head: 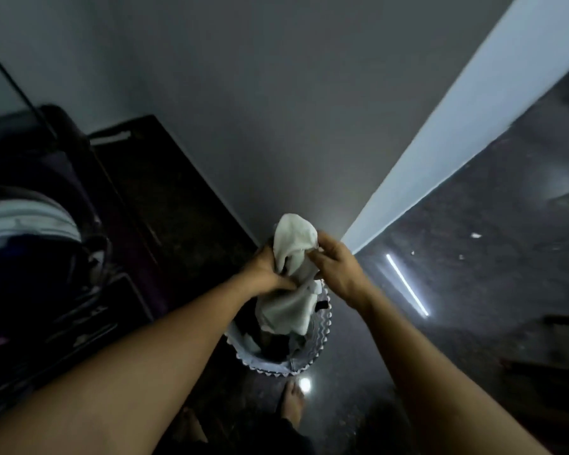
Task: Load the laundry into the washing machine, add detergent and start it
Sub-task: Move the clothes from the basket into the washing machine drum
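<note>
Overhead, the grey wall (276,93) fills the upper field and meets the dark polished floor (473,257) at a pale skirting strip (440,142); open floor lies to the right, with only a dim shape at its far edge; the left is crowded by the washing machine (30,224), whose pale drum rim shows at the left border, its opening seemingly facing up, with a dark cabinet (138,178) between it and the wall. Near the wall's foot stands the laundry basket (309,362), scallop-edged, with dark clothes inside; a bare foot (291,408) stands just beside its near rim. Above the basket hangs a white garment (293,274), its tail trailing inside the rim; it is held high, probably so that it clears the edge and the other clothes. Left hand (266,274) is clenched on the garment's middle; right hand (335,270) pinches its upper fold, apparently gathering loose cloth. Transfer to the drum calls for a leftward swing; the machine's rim and cabinet edge are the likely snags.
</note>
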Motion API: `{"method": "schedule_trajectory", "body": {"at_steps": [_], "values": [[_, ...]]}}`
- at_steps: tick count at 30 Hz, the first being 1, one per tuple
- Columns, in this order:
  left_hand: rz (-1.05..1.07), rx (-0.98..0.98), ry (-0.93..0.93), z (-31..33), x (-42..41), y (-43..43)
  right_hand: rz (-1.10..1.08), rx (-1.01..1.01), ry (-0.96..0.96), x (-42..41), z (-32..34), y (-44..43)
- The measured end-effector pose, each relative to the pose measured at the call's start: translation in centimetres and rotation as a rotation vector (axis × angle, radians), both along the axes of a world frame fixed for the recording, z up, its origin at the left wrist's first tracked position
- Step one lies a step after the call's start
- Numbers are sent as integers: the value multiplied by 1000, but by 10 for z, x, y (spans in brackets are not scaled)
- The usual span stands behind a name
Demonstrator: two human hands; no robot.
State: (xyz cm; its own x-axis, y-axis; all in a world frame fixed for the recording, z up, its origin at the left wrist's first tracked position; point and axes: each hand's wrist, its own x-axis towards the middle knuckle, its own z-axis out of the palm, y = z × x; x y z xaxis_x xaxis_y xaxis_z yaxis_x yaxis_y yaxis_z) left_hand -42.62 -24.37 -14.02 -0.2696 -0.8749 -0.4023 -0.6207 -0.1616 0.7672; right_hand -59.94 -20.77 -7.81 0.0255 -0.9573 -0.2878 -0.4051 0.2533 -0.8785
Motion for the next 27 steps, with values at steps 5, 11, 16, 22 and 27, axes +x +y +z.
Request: {"method": "schedule_trajectory", "body": {"at_steps": [5, 11, 16, 22, 27], "values": [[-81, -129, 241, 91, 7, 13, -4, -237, 15, 4, 120, 16], [84, -192, 454, 183, -11, 30, 86, -461, -49, 7, 229, 30], [194, -278, 561, 263, -35, 42, 138, -561, -196, -21, 280, 44], [320, -381, 671, 335, -45, 47, 121, -377, -104, -60, 230, 58], [377, -442, 808, 405, -51, 52, 204, -177, 154, -54, 133, 40]]}}
